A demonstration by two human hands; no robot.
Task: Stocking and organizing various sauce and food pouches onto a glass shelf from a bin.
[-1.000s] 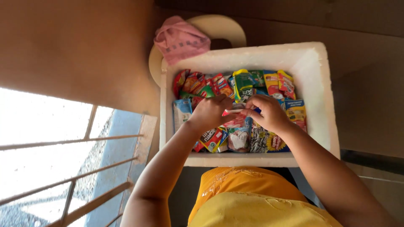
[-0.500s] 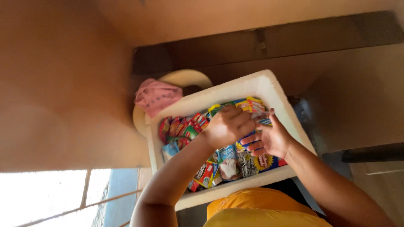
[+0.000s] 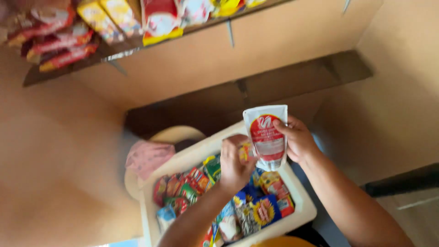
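Above the white foam box (image 3: 299, 208), my right hand (image 3: 299, 142) held a white pouch with a red label (image 3: 266, 136) upright, fingers closed on its right edge and the thumb pressed across its front. My left hand (image 3: 235, 162) was just beside it, to the left and slightly lower, curled shut on a small yellow and red packet (image 3: 245, 151) that peeked out by the pouch's left edge; how tightly it gripped I could not tell, for the view was blurred.

Under both hands the box lay crammed with small colourful snack packets (image 3: 192, 183), red, green, blue and yellow, and my left forearm crossed over them. Beyond the box's far left corner a pink cloth (image 3: 148, 156) rested on a pale round seat (image 3: 176, 135). Overhead, a shelf (image 3: 123, 50) on the tan wall carried red and yellow bags (image 3: 55, 32).

The pouch was flat and glossy, white at top and bottom, with a red rounded panel on its front.
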